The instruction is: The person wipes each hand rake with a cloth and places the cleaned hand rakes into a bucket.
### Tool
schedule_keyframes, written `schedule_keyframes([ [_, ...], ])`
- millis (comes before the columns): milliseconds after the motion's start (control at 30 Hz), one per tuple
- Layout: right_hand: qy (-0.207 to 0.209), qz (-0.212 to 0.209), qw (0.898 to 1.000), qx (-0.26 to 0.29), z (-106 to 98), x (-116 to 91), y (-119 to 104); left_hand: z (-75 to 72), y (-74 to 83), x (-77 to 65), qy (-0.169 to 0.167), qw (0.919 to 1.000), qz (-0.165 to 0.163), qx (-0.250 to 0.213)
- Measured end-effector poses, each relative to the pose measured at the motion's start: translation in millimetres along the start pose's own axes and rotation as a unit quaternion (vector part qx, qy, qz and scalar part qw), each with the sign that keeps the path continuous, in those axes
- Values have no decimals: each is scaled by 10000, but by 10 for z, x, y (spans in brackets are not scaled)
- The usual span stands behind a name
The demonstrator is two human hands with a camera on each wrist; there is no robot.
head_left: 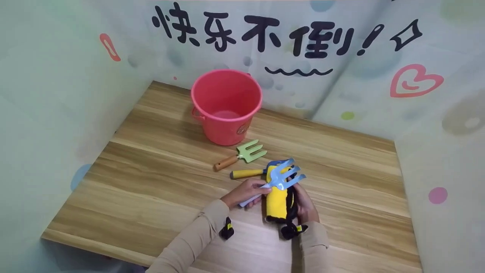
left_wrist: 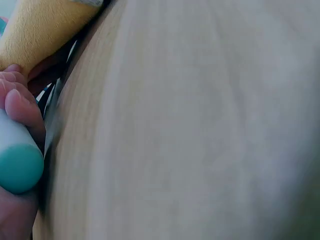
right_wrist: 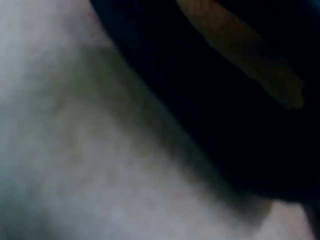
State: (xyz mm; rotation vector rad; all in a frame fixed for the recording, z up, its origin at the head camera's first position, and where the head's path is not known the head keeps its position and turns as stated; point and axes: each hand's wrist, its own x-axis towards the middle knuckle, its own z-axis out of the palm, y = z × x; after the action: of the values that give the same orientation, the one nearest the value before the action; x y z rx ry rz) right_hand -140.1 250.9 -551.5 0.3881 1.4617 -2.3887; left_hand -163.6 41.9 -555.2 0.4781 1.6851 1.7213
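Note:
My left hand [head_left: 244, 192] grips the handle of a light-blue hand fork [head_left: 279, 181], its three prongs pointing up and right. The left wrist view shows the white handle with a teal end [left_wrist: 21, 167] under curled fingers [left_wrist: 24, 109]. Below the fork is a yellow cloth bundle with black trim [head_left: 276, 204], held along its right side by my right hand [head_left: 306, 206]. Dark fabric [right_wrist: 165, 90] fills much of the blurred right wrist view. Behind the bundle lies a blue-headed hand tool with a yellow handle [head_left: 247, 174], its head partly hidden.
Beyond the tools stands a pink bucket [head_left: 227, 131] against the back of the wooden table [head_left: 151, 182]. A green hand fork with a wooden handle [head_left: 251, 152] lies in front of it. Printed cloth walls [head_left: 363, 102] enclose the table on the back and sides.

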Motion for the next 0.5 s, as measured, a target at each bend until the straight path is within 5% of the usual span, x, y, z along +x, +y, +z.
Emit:
schedule_keyframes([
  [367, 688, 306, 9972, -35, -8, -69, -20, 0, 13, 8, -172, 9993, -234, 237],
  [500, 434, 17, 9975, 552, -14, -77, -28, 12, 7, 11, -148, 9992, -281, 225],
])
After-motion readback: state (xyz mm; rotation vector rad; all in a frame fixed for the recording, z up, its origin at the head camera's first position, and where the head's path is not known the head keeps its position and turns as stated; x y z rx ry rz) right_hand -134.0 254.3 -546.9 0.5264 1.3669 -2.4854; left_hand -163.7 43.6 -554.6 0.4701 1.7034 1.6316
